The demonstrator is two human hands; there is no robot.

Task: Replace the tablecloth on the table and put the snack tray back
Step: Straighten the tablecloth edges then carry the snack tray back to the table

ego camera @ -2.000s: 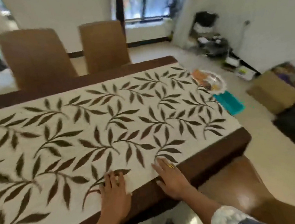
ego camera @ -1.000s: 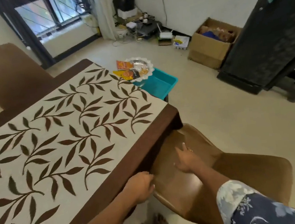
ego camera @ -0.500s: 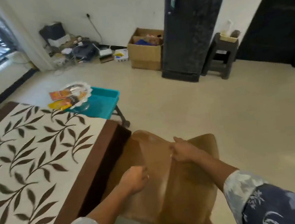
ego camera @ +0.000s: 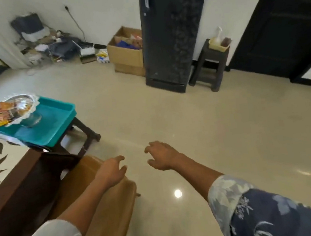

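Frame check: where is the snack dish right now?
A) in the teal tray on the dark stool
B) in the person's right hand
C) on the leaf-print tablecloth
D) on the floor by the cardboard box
A: the snack dish stands in the teal tray, which rests on the dark stool beside the table; the right hand holds nothing.

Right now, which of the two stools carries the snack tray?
The near stool at the table corner, under the teal tray; the far stool by the black cabinet holds a yellow basket.
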